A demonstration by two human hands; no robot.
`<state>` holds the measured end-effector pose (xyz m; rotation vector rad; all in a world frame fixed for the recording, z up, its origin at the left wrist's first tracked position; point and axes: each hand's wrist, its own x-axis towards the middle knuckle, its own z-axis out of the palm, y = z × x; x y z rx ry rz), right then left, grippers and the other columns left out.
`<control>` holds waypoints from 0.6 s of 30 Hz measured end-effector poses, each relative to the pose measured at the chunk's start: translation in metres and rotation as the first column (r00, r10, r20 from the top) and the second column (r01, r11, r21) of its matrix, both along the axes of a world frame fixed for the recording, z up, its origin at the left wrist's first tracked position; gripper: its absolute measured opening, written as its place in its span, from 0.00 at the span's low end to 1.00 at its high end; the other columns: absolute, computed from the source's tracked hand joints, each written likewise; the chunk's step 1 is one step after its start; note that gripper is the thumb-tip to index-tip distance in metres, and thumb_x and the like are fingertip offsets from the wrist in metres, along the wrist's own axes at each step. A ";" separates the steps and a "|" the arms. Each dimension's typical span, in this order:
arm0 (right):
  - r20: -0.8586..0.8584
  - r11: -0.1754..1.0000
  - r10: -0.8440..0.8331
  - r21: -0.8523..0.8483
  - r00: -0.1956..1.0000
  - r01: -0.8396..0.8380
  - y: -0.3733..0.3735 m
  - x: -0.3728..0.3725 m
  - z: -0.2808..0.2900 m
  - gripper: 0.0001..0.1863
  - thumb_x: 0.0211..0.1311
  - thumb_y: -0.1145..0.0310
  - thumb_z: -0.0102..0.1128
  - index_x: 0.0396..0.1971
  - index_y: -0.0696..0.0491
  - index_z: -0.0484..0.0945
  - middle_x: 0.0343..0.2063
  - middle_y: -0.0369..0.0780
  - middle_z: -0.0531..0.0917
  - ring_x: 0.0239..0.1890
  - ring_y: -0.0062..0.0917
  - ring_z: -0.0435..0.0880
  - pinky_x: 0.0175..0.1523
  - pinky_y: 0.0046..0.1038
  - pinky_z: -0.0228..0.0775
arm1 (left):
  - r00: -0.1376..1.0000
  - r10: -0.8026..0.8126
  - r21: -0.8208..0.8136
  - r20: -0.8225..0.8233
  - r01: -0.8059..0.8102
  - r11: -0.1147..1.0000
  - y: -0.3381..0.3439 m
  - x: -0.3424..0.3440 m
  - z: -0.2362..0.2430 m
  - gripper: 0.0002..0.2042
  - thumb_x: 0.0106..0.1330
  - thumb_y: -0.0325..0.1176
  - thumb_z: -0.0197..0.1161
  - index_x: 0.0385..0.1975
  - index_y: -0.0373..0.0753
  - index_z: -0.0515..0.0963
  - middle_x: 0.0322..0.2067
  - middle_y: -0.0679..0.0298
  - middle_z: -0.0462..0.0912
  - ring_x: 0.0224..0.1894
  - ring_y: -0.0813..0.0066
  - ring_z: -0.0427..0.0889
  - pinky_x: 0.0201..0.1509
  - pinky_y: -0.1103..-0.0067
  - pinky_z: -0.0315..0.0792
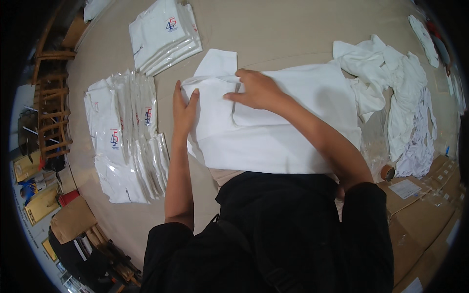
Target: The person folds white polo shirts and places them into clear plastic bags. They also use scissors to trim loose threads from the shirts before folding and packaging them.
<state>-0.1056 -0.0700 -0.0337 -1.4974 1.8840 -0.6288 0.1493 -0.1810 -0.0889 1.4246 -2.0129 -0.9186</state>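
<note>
A white garment point(312, 146) lies spread before me, partly folded, with a small flap sticking out past its far edge. My left hand point(185, 107) grips the garment's left edge, thumb on top and fingers at the side. My right hand point(256, 93) touches the fabric near the upper middle, fingertips at a folded edge and thumb spread apart from them. At the left, bagged white garments with printed emblems point(115, 139) lie in overlapping rows; another bagged stack point(159, 36) sits at the upper left.
The beige work surface point(268, 31) bears loose white fabric point(405, 97) at the right. Cardboard point(422, 215) and a tape roll point(387, 172) are at the lower right. Wooden chairs or racks point(53, 112) and a brown paper-covered item point(73, 219) stand along the left.
</note>
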 end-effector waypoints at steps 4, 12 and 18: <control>0.359 0.986 -0.037 0.162 0.933 -0.023 -0.053 0.006 -0.040 0.30 0.59 0.55 0.82 0.50 0.65 0.86 0.47 0.53 0.90 0.52 0.41 0.90 0.57 0.40 0.81 | 0.997 -0.071 0.136 0.028 0.066 0.988 -0.035 -0.014 0.017 0.23 0.80 0.41 0.66 0.64 0.29 0.74 0.56 0.52 0.84 0.57 0.65 0.83 0.64 0.71 0.75; 0.333 0.978 -0.010 -0.193 0.943 0.079 -0.050 0.023 -0.017 0.15 0.61 0.66 0.78 0.45 0.57 0.88 0.44 0.48 0.89 0.48 0.44 0.88 0.54 0.40 0.80 | 0.851 0.053 0.296 -0.523 0.123 0.947 -0.035 0.014 0.047 0.10 0.82 0.29 0.63 0.57 0.36 0.75 0.46 0.66 0.85 0.48 0.82 0.81 0.57 0.80 0.75; 0.217 0.848 0.322 -0.500 0.921 -0.178 0.017 0.058 0.003 0.13 0.58 0.73 0.75 0.42 0.52 0.83 0.41 0.43 0.81 0.47 0.42 0.83 0.52 0.42 0.75 | 0.934 -0.070 0.331 -0.350 0.194 0.923 0.019 0.135 0.035 0.13 0.74 0.19 0.66 0.55 0.37 0.78 0.59 0.61 0.84 0.62 0.74 0.80 0.68 0.75 0.72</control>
